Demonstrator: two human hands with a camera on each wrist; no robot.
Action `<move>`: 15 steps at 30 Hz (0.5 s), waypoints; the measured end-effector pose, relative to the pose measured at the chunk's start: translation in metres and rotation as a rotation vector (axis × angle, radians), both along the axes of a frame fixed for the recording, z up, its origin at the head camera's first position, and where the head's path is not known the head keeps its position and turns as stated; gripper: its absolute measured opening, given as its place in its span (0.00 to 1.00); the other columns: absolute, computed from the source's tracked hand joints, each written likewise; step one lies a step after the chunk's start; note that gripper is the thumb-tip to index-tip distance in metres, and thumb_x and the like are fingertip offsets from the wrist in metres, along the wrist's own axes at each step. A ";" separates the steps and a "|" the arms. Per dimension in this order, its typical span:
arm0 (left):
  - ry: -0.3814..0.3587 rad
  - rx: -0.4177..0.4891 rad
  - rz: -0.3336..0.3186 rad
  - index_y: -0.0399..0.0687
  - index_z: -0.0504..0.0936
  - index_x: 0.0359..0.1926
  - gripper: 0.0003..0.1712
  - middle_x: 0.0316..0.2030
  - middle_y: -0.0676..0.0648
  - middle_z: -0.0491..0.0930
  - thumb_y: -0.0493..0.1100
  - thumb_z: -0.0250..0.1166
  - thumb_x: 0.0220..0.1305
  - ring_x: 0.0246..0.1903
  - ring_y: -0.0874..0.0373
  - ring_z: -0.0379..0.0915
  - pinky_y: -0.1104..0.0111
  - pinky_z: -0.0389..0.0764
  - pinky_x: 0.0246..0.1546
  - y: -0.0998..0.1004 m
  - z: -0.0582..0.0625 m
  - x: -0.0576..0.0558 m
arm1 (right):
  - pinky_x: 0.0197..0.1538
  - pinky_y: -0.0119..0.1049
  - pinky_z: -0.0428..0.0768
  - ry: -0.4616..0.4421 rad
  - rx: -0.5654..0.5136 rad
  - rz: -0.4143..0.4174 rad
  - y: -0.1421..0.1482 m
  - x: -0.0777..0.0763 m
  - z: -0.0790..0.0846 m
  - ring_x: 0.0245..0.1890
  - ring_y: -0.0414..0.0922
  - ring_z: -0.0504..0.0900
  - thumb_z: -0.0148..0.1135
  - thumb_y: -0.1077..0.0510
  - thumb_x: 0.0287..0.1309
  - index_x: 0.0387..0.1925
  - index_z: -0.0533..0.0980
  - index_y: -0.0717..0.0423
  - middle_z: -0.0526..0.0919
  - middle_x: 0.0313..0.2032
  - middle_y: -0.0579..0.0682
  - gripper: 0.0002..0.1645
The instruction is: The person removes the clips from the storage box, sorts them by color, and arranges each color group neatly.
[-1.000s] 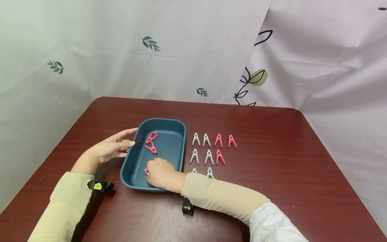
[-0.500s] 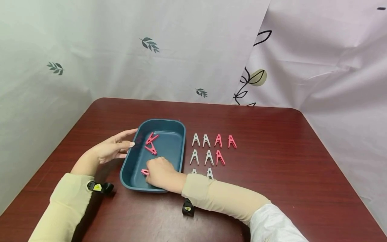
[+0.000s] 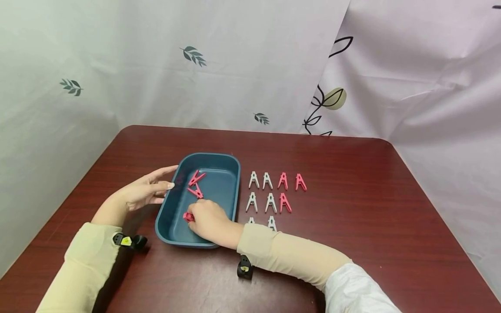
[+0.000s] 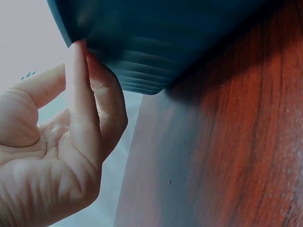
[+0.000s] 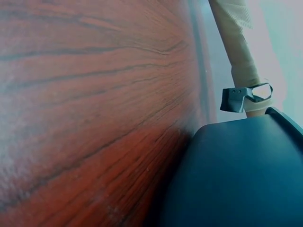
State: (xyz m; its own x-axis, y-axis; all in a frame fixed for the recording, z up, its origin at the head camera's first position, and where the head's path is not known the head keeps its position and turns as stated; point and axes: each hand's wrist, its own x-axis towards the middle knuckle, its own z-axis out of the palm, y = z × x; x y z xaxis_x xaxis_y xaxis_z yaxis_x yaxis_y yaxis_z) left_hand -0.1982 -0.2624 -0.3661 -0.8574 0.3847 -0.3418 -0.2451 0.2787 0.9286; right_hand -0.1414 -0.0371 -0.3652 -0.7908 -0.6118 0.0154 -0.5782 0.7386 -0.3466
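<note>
1 pink clip (image 3: 188, 217), pinched by the right hand (image 3: 209, 221), has shifted towards 2 more clips (image 3: 198, 193) inside the blue tray (image 3: 217, 187), seemingly under control; left hand (image 3: 145, 190), fingers extended, touches the tray's side.

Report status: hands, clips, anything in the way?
Left hand against left side of blue tray. Right hand pinching pink clip inside it. Two more pink clips visible in tray. No obstruction seen; right sleeve partly hides nearest gray clips.
</note>
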 end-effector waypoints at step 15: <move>0.004 0.004 -0.006 0.51 0.44 0.75 0.41 0.57 0.46 0.72 0.44 0.57 0.69 0.45 0.57 0.80 0.59 0.82 0.47 0.000 -0.001 0.000 | 0.25 0.24 0.66 -0.017 -0.055 -0.006 0.007 0.001 0.007 0.25 0.36 0.70 0.66 0.54 0.57 0.40 0.81 0.53 0.77 0.27 0.44 0.11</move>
